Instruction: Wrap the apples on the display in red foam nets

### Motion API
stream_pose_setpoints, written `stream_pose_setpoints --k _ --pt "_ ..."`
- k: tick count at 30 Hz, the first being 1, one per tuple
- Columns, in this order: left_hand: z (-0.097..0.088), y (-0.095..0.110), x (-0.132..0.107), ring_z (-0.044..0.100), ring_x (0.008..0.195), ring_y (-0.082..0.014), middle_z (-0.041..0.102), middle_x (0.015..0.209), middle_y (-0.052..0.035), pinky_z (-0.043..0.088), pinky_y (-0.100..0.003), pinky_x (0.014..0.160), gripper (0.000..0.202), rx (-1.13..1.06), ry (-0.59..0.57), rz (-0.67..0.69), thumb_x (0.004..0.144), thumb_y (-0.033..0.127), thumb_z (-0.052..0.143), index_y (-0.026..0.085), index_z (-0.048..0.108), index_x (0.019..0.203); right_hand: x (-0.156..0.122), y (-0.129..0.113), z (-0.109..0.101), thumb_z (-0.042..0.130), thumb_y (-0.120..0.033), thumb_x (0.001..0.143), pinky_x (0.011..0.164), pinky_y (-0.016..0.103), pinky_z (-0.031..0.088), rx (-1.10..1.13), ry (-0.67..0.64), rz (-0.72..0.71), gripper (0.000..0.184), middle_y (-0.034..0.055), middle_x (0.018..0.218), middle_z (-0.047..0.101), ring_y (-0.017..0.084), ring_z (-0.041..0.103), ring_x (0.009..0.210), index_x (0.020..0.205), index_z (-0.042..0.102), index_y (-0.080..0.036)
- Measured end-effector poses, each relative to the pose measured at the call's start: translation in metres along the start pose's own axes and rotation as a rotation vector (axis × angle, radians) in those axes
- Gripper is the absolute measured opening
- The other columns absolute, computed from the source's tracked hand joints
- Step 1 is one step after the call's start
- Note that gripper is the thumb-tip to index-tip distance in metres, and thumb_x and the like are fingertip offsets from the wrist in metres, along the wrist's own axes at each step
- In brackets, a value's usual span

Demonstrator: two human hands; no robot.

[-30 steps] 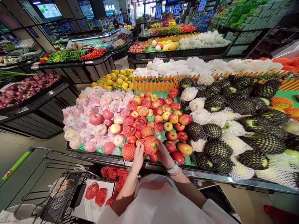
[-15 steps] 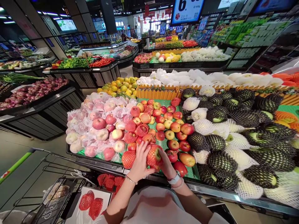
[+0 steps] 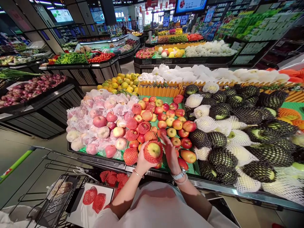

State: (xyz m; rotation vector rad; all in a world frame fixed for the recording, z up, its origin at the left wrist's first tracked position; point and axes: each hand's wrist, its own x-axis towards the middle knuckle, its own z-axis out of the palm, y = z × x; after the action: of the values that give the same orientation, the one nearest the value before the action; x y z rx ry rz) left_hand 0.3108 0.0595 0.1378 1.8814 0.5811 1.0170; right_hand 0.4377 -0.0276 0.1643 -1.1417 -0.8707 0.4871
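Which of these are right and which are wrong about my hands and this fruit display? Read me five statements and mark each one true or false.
1. The left hand holds an apple in a red net. True.
2. The right hand is clenched around a banana. False: it is open, beside the held apple.
3. Black-netted produce lies to the right of the loose apples. True.
4. The small picket fence behind the loose apples is blue. False: it is orange.
5. Two spare nets lie on a white surface below the display. True.
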Motion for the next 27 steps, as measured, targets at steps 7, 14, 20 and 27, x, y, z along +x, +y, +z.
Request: stream_pose_setpoints --k 7,14,20,27 --pt "0.008 0.01 -0.003 0.061 0.107 -0.0293 0.059 0.121 -0.0147 0.053 -0.042 0.092 0.089 0.001 -0.079 0.184 0.047 0.037 0.085 0.018 0.049 0.127 -0.006 -0.028 0.024 0.042 -0.035 0.095 0.103 0.041 0.041 0.117 -0.033 -0.089 0.032 0.0068 0.108 0.066 0.024 0.056 0.116 0.104 0.071 -0.024" --pt "0.009 0.005 -0.002 0.063 0.101 -0.0285 0.06 0.115 -0.0133 0.053 -0.041 0.09 0.086 -0.028 -0.013 0.174 0.046 0.031 0.084 0.018 0.049 0.124 -0.007 -0.025 0.029 0.024 -0.046 0.1 0.107 0.045 0.038 0.135 0.007 -0.101 0.05 0.0084 0.11 0.064 0.024 0.054 0.119 0.111 0.068 -0.023" --pt "0.016 0.014 0.008 0.052 0.119 -0.0321 0.055 0.122 -0.0145 0.041 -0.044 0.105 0.086 -0.407 0.272 -0.303 0.046 0.046 0.083 0.017 0.05 0.12 0.003 -0.005 0.031 0.031 -0.053 0.099 0.115 0.045 0.029 0.459 0.167 -0.035 0.044 0.0013 0.139 0.049 0.019 0.044 0.132 0.134 0.049 -0.035" --pt "0.023 0.028 0.02 0.05 0.122 -0.0286 0.053 0.128 -0.016 0.038 -0.042 0.109 0.081 -0.646 0.338 -0.568 0.058 0.056 0.075 0.017 0.044 0.122 0.002 -0.006 0.043 0.036 -0.043 0.098 0.119 0.05 0.018 0.203 0.304 -0.276 0.049 0.0018 0.152 0.031 0.022 0.025 0.143 0.145 0.036 -0.032"
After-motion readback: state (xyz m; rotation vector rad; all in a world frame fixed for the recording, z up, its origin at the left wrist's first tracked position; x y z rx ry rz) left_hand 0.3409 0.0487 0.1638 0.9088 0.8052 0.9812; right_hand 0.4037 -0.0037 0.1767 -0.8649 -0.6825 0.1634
